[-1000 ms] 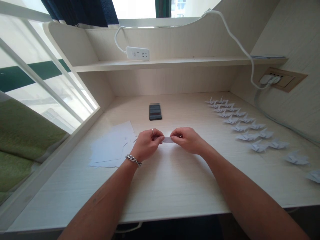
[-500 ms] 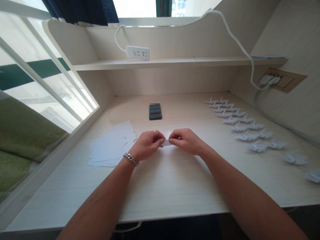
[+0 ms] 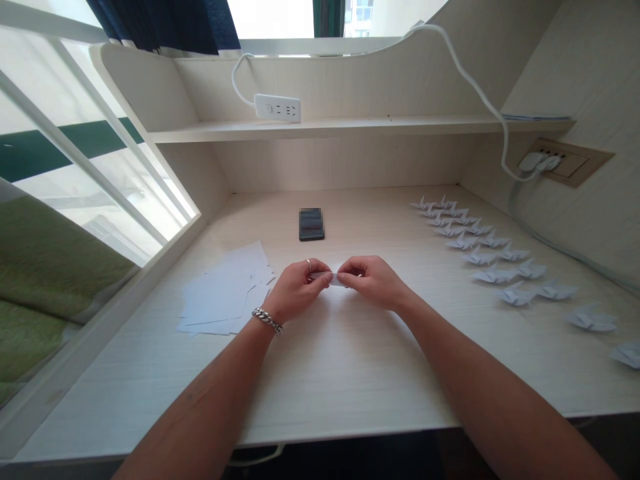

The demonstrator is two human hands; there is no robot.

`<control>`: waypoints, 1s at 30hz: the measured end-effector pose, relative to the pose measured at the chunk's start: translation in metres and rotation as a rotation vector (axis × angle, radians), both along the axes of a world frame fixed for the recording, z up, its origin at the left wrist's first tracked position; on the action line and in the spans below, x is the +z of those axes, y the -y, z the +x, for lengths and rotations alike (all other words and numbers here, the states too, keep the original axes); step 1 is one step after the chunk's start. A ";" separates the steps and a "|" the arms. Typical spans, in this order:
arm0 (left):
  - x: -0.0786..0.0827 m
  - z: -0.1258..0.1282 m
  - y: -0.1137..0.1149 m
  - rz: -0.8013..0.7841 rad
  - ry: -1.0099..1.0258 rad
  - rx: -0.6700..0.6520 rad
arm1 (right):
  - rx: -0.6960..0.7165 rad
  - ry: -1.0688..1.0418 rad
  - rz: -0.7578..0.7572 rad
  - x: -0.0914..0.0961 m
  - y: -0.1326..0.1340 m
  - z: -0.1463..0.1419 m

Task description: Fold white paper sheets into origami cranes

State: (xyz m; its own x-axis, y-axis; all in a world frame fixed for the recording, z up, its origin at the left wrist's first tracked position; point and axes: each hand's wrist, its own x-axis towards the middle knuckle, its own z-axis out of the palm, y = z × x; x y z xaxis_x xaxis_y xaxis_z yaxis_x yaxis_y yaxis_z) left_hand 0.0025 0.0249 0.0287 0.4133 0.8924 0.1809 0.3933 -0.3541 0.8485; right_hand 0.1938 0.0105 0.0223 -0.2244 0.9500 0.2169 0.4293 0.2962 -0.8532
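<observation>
Both hands meet over the middle of the desk [image 3: 350, 360], pinching a small folded piece of white paper [image 3: 334, 279] between them. My left hand [image 3: 297, 288], with a ring and a metal bracelet, grips its left end. Its right end is pinched by my right hand [image 3: 373, 280]. Most of the paper is hidden by my fingers. A loose pile of white paper sheets [image 3: 225, 292] lies just left of my left hand.
A dark phone [image 3: 311, 223] lies flat behind my hands. Several folded paper cranes [image 3: 493, 257] sit in two rows along the right side. A power strip [image 3: 277, 107] rests on the shelf above, and its white cable [image 3: 480, 87] runs to a wall socket [image 3: 560, 160] at right.
My hands have drawn closer together, so less of the folded paper shows between them. Nothing else on the desk has moved.
</observation>
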 end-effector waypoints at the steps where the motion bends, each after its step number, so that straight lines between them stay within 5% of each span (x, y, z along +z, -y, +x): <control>1: 0.001 0.001 0.000 -0.001 -0.014 0.004 | 0.006 0.000 -0.005 0.000 0.000 0.000; 9: -0.005 0.002 -0.006 -0.209 0.415 0.255 | -0.156 -0.389 -0.109 -0.006 -0.006 -0.005; 13: -0.007 0.007 -0.003 -0.210 0.382 0.200 | -0.202 -0.524 -0.171 -0.011 -0.007 -0.012; 30: -0.007 0.013 0.001 0.010 0.161 0.239 | -0.292 -0.241 0.173 -0.010 0.003 -0.020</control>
